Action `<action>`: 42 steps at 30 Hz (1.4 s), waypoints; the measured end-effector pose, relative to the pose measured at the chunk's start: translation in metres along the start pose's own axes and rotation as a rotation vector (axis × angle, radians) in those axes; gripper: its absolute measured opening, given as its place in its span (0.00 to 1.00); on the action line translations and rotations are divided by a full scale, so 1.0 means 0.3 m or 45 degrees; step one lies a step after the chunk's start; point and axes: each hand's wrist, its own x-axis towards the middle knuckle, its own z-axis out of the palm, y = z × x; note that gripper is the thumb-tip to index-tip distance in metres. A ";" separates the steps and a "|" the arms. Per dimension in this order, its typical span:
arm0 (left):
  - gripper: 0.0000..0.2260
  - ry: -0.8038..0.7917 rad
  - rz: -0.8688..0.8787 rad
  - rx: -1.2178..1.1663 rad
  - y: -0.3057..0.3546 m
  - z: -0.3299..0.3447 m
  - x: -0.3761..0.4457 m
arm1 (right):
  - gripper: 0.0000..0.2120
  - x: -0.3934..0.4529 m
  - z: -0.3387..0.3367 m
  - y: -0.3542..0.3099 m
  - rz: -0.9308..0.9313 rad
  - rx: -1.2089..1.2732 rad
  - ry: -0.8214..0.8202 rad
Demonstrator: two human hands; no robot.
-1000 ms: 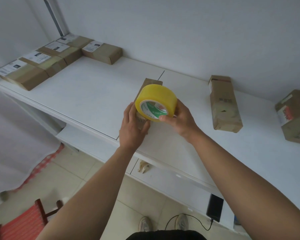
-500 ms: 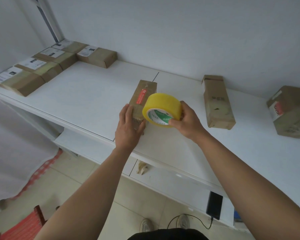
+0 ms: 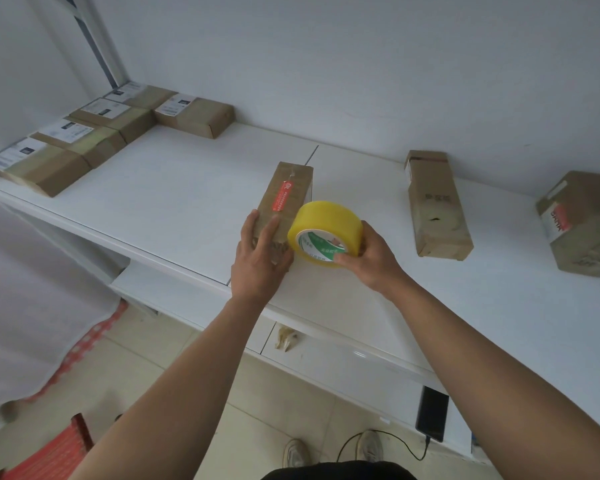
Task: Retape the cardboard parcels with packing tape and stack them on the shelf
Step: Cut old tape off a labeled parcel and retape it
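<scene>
Nearest, a black phone (image 3: 432,413) lies on the lower shelf (image 3: 343,368) with a cable running from it. Above, on the white tabletop (image 3: 174,202), the left hand (image 3: 257,261) presses down on the near end of a long cardboard parcel (image 3: 286,194), fingers (image 3: 269,230) lying fairly straight over its top. The right hand (image 3: 371,258) grips a yellow roll of packing tape (image 3: 323,232), fingers curled round its rim, the roll held just beside the parcel's near right edge. Farther right lie a second long parcel (image 3: 433,206) and a squarer box (image 3: 586,223). At the far left, 5 labelled parcels (image 3: 84,140) sit in a row.
</scene>
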 end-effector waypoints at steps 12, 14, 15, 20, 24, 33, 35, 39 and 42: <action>0.25 -0.139 -0.007 -0.508 -0.006 -0.032 0.047 | 0.16 0.056 -0.016 -0.153 -0.163 -0.104 0.008; 0.23 -0.190 0.031 -0.496 -0.026 -0.049 0.061 | 0.20 0.064 -0.002 -0.160 -0.166 -0.094 0.026; 0.24 -0.208 0.052 -0.489 -0.032 -0.058 0.067 | 0.20 0.068 0.003 -0.165 -0.176 -0.092 0.031; 0.39 -0.303 -0.001 -0.367 -0.071 -0.089 0.073 | 0.19 0.077 0.034 -0.178 -0.212 -0.148 -0.054; 0.44 -0.223 -0.078 -0.204 -0.082 -0.084 0.067 | 0.25 0.094 0.082 -0.185 -0.231 -0.188 -0.113; 0.42 -0.129 -0.325 -0.535 -0.095 -0.051 0.021 | 0.30 0.152 0.179 -0.199 -0.237 -0.246 -0.222; 0.53 -0.142 -0.354 -0.477 -0.088 -0.033 0.003 | 0.27 0.163 0.210 -0.196 -0.236 -0.266 -0.218; 0.66 -0.083 -0.455 -0.361 -0.019 0.010 -0.014 | 0.28 0.169 0.262 -0.188 -0.258 -0.370 -0.146; 0.63 0.002 -0.536 -0.433 0.014 0.026 0.009 | 0.28 0.172 0.270 -0.193 -0.283 -0.379 -0.120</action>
